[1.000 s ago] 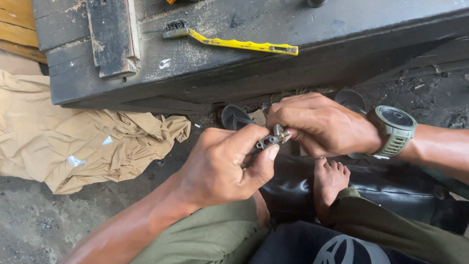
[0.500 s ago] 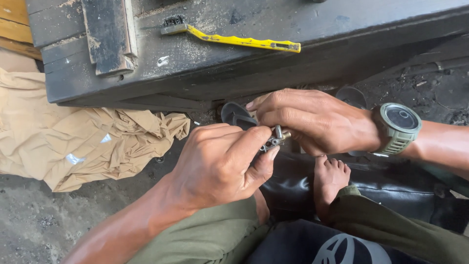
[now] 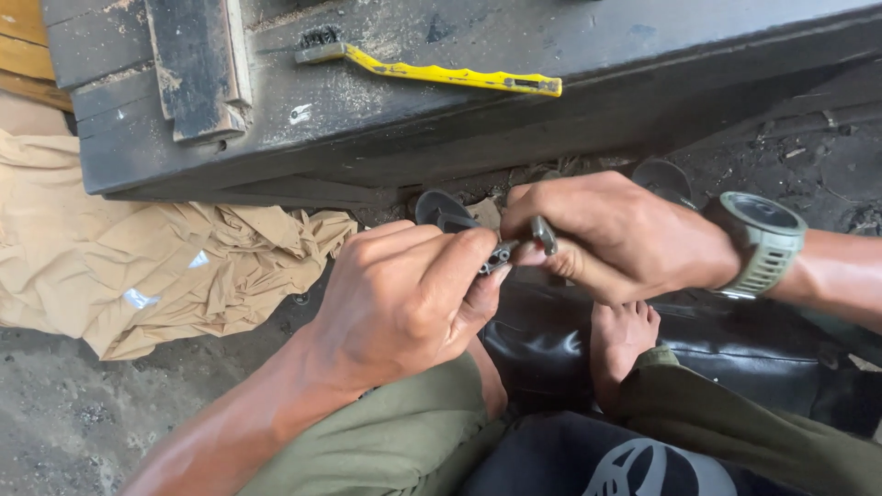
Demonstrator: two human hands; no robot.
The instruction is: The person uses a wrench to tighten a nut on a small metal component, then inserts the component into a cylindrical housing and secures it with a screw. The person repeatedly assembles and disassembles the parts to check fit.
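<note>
My left hand (image 3: 404, 294) pinches a small dark metal part (image 3: 497, 258) between thumb and forefinger. My right hand (image 3: 617, 234), with a grey-green watch (image 3: 759, 241) on its wrist, grips the other end, where a small round metal piece (image 3: 544, 234) shows between the fingertips. Both hands meet above my lap. A dark round object (image 3: 439, 210) lies just behind the hands, partly hidden. My bare foot (image 3: 621, 336) rests on a black shiny cushion (image 3: 735, 344) below the right hand.
A dark, dusty wooden bench (image 3: 459, 129) runs across the top, with a yellow-handled brush (image 3: 432, 72) and a dark wooden block (image 3: 197, 64) on it. A crumpled tan cloth (image 3: 138, 266) lies on the dirt floor at left.
The two hands have shifted slightly; the right hand's fingers have turned on the small metal piece, which now shows more clearly. The view has drifted a little downward.
</note>
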